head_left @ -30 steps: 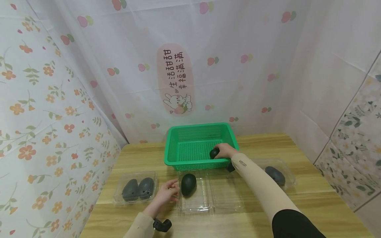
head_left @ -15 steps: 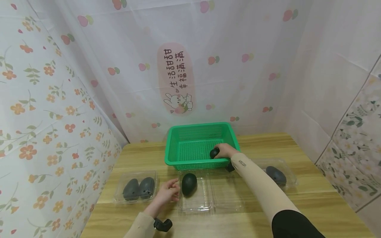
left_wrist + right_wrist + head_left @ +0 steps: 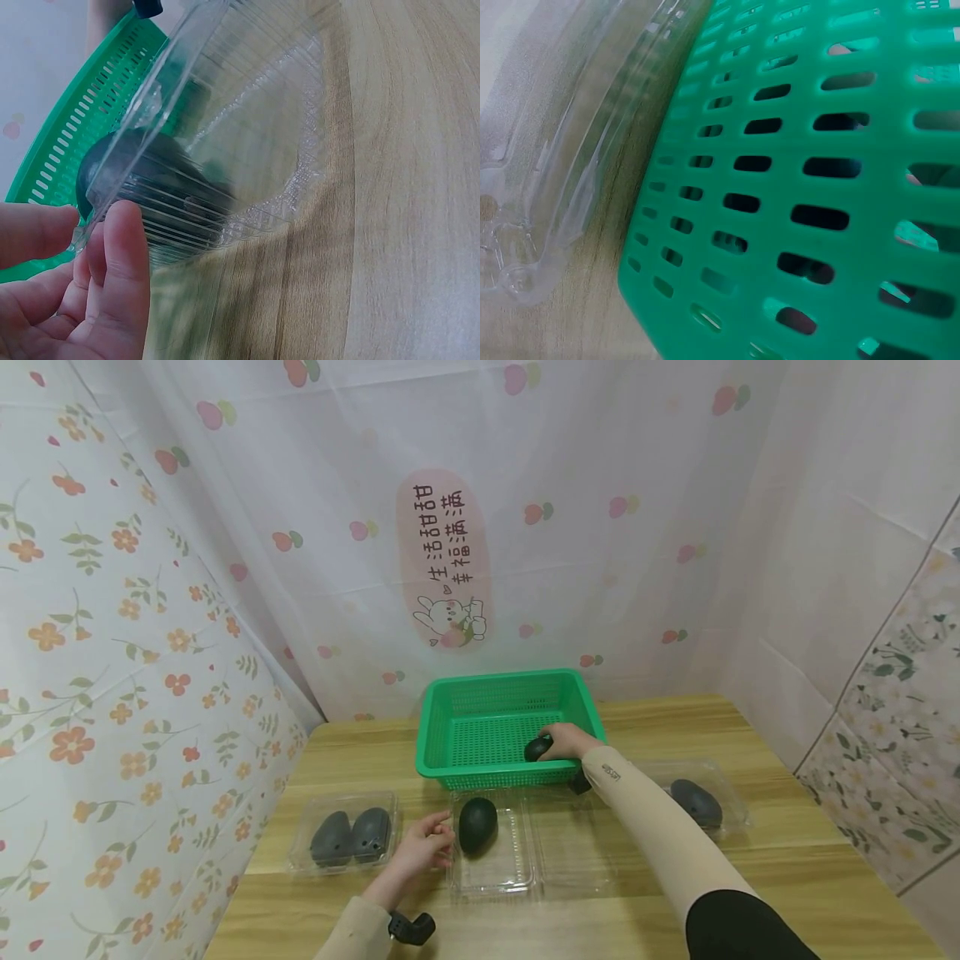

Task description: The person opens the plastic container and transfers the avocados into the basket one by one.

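The work looks well along, with one box unfinished. Left of the green basket (image 3: 450,768) and nearer the person, the left box (image 3: 352,799) looks closed over two dark pieces (image 3: 332,840); right of the basket, the right box (image 3: 723,777) shows one piece, partly hidden by the sleeve (image 3: 660,827). In front of the basket, the front box (image 3: 512,853) lies with its lid (image 3: 573,856) folded out, one egg-shaped piece (image 3: 477,827) inside. The left hand (image 3: 423,845) pinches its rim between thumb and fingers. In the basket's front right corner, the right hand (image 3: 570,742) grips another dark piece (image 3: 536,749); that piece and the lid seem what is left.
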{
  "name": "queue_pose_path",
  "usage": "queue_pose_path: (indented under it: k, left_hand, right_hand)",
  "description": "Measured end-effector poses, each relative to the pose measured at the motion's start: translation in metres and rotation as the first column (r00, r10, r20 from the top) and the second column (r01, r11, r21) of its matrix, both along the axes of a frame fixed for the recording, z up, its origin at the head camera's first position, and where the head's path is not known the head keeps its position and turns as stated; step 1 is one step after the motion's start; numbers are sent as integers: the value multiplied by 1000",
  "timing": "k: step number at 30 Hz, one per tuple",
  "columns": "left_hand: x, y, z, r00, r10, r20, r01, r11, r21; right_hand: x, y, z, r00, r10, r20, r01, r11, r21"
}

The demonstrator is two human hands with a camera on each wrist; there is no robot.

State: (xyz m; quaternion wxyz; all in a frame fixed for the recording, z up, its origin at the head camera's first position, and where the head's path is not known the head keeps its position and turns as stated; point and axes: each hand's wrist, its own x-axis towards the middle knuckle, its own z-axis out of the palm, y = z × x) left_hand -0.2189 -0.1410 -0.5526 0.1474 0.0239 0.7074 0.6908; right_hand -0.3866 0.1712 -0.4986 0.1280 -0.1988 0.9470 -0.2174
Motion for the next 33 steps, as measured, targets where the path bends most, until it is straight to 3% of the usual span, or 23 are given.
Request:
queue_pose_path:
  k: [33]
  left_hand:
    - [2,1,-1,1000,1,1,-1,1000,15]
  right_hand:
    - [6,8,14,998,23,53,-22,999,-24]
